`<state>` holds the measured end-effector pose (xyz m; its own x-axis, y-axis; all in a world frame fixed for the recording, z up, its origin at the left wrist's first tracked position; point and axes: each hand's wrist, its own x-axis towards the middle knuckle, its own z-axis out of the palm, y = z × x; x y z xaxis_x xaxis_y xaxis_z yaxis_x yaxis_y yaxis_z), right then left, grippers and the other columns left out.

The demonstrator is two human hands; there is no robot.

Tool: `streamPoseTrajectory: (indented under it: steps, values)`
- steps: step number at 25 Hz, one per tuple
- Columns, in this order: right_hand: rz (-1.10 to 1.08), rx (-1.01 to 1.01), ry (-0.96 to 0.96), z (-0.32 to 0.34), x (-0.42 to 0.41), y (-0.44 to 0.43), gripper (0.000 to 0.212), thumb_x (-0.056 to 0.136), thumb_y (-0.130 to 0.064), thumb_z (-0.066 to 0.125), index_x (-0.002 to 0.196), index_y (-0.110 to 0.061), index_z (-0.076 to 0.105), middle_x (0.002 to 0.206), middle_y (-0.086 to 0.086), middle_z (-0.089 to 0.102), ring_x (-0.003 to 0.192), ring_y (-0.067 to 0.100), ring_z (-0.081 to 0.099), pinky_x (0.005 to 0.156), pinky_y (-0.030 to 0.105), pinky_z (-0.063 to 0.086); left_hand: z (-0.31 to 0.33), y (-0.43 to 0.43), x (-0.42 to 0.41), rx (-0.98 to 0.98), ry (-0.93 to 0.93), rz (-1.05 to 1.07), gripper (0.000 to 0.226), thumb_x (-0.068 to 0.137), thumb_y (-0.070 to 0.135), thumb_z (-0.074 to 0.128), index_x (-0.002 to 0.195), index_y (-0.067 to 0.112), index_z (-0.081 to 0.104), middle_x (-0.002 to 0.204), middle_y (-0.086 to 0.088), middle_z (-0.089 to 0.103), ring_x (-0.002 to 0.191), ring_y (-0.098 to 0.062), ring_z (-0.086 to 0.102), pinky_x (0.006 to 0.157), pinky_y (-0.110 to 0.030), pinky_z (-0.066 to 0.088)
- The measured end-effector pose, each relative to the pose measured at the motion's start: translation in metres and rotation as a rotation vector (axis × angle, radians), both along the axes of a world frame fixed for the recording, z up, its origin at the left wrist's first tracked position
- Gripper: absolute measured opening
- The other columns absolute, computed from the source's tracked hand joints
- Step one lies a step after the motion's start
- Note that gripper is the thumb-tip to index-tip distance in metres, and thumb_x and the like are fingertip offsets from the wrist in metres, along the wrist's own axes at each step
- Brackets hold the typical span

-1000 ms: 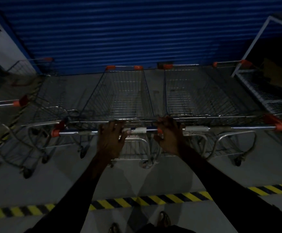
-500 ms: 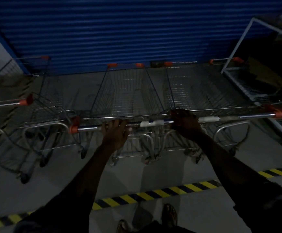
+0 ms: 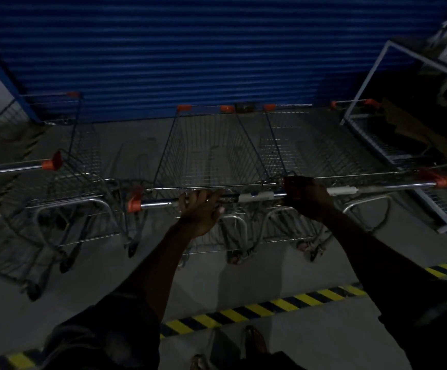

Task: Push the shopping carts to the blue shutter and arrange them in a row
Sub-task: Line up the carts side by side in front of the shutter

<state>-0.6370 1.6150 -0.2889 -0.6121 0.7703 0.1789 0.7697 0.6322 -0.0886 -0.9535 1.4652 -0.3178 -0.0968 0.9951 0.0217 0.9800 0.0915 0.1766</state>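
Since earlier, left hand point(image 3: 201, 209) slid left along middle cart handle point(image 3: 158, 203), gripping it; right hand point(image 3: 306, 197) grips right cart handle point(image 3: 403, 186). Shutter point(image 3: 190, 49) ahead; third cart point(image 3: 83, 161) at left.

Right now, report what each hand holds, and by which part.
Left hand grips the middle silver wire shopping cart by its chrome handle bar, mid-length; right hand grips the right-hand wire cart at the left end of its handle bar.
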Motion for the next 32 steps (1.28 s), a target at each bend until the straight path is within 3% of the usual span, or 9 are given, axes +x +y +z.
streamPoseTrajectory:
  steps: [5, 8, 12, 17, 21, 24, 28, 32]
  values:
    - [0.051, 0.008, -0.030, 0.001, 0.003, 0.008, 0.075, 0.078, -0.073, 0.048, 0.129, -0.020, 0.064, 0.130, 0.008, 0.066, 0.116, 0.039, 0.062, 0.084, 0.052, 0.057, -0.007, 0.006, -0.002, 0.107, 0.070, 0.000, 0.065, 0.093, 0.060, 0.017, 0.150, 0.043, 0.041, 0.124, -0.002, 0.059, 0.115, -0.034, 0.052, 0.104, -0.058, 0.028]
    - [0.088, 0.027, -0.068, -0.005, 0.008, 0.019, 0.067, 0.084, -0.066, 0.061, 0.131, -0.019, 0.064, 0.132, 0.007, 0.065, 0.119, 0.035, 0.062, 0.092, 0.045, 0.053, -0.007, 0.011, -0.001, 0.189, 0.112, 0.007, 0.046, 0.099, 0.051, 0.035, 0.141, 0.043, 0.051, 0.108, -0.001, 0.062, 0.102, -0.032, 0.056, 0.095, -0.056, 0.035]
    - [0.163, -0.001, -0.051, -0.013, 0.023, 0.035, 0.076, 0.090, -0.067, 0.053, 0.142, -0.011, 0.055, 0.138, 0.011, 0.061, 0.129, 0.034, 0.056, 0.102, 0.045, 0.050, -0.012, 0.014, -0.004, 0.206, 0.215, 0.005, 0.042, 0.097, 0.042, 0.054, 0.139, 0.041, 0.051, 0.105, -0.002, 0.063, 0.096, -0.033, 0.057, 0.090, -0.056, 0.039]
    - [0.190, -0.011, -0.027, -0.032, 0.037, 0.048, 0.070, 0.098, -0.064, 0.046, 0.153, -0.023, 0.044, 0.149, 0.005, 0.052, 0.142, 0.023, 0.043, 0.102, 0.041, 0.048, -0.010, 0.016, 0.002, 0.221, 0.259, 0.014, 0.051, 0.097, 0.052, 0.027, 0.138, 0.040, 0.056, 0.098, -0.004, 0.065, 0.090, -0.033, 0.060, 0.086, -0.052, 0.040]
    - [0.199, -0.044, -0.011, -0.034, 0.038, 0.052, 0.071, 0.095, -0.067, 0.049, 0.155, -0.031, 0.039, 0.151, -0.004, 0.050, 0.145, 0.017, 0.039, 0.103, 0.040, 0.050, -0.011, 0.014, 0.004, 0.198, 0.237, 0.018, 0.051, 0.098, 0.054, 0.027, 0.137, 0.042, 0.055, 0.104, 0.000, 0.065, 0.095, -0.031, 0.060, 0.088, -0.051, 0.040]
    - [0.198, -0.054, -0.003, -0.036, 0.039, 0.057, 0.074, 0.094, -0.072, 0.043, 0.154, -0.030, 0.039, 0.150, 0.002, 0.051, 0.145, 0.021, 0.040, 0.098, 0.044, 0.054, -0.009, 0.013, 0.004, 0.208, 0.203, 0.023, 0.050, 0.097, 0.056, 0.028, 0.135, 0.042, 0.057, 0.105, 0.002, 0.065, 0.097, -0.029, 0.061, 0.086, -0.052, 0.040]
    - [0.198, -0.037, 0.040, -0.035, 0.039, 0.054, 0.075, 0.091, -0.069, 0.049, 0.153, -0.027, 0.041, 0.147, 0.006, 0.053, 0.139, 0.025, 0.047, 0.092, 0.047, 0.056, -0.008, 0.012, 0.009, 0.223, 0.170, 0.029, 0.050, 0.097, 0.056, 0.029, 0.134, 0.041, 0.058, 0.104, 0.001, 0.066, 0.098, -0.031, 0.062, 0.086, -0.054, 0.041]
    - [0.178, -0.009, 0.043, -0.042, 0.037, 0.056, 0.076, 0.091, -0.075, 0.044, 0.150, -0.026, 0.046, 0.147, 0.004, 0.055, 0.141, 0.028, 0.045, 0.101, 0.051, 0.049, -0.010, 0.009, 0.013, 0.249, 0.124, 0.055, 0.046, 0.097, 0.055, 0.032, 0.134, 0.042, 0.056, 0.103, 0.003, 0.064, 0.099, -0.029, 0.059, 0.087, -0.052, 0.037]
